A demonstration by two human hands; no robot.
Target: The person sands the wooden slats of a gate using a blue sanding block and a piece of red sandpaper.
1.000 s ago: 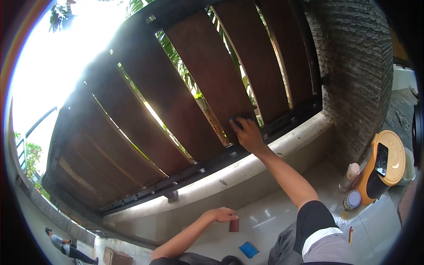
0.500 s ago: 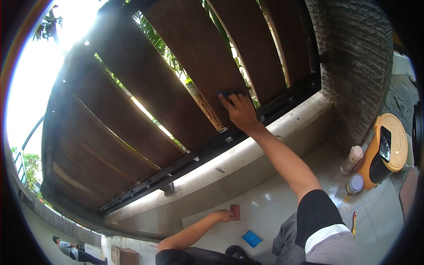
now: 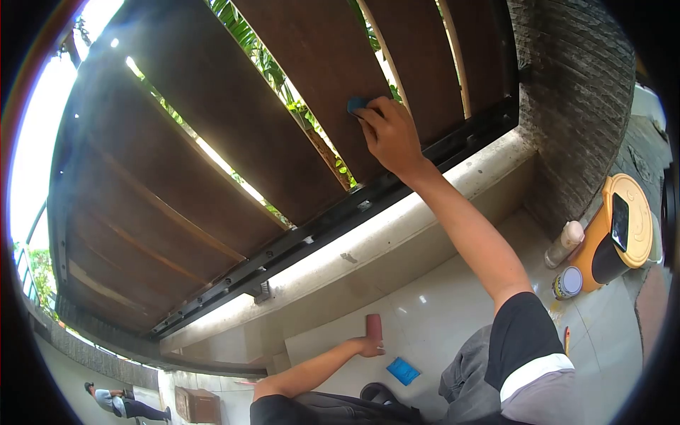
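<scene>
- Left hand (image 3: 367, 346) rested low on the pale tiled floor (image 3: 453, 312), its fingers bent against the floor just below a small reddish-brown roll (image 3: 374, 326) that stood upright; I judged the hand was planted there to prop the body while the other arm reached up. Whether the fingers touched the roll I could not tell.
- Just right of that hand, a blue pad (image 3: 402, 370) lay flat on the tiles, near the person's knee and within easy reach.
- Further up, the right hand (image 3: 391, 134) was pressed flat-fingered against a brown fence slat (image 3: 333, 78), fingers closed together over a small blue pad (image 3: 356, 105) that peeked out at the fingertips. I took the press to be what kept the pad in firm contact with the wood.
- Below the slats ran a black metal rail (image 3: 340, 219) and a pale concrete ledge (image 3: 397, 234), which the outstretched forearm crossed.
- Far to the right, near the dark stone wall (image 3: 574, 106), stood a white bottle (image 3: 564, 244), a small tin (image 3: 567, 282) and an orange container (image 3: 623, 237) with a dark phone-like thing lying on its lid, all parked well apart from the working hand.
- At the far lower left another person (image 3: 113, 404) was visible beyond the wall, uninvolved.
</scene>
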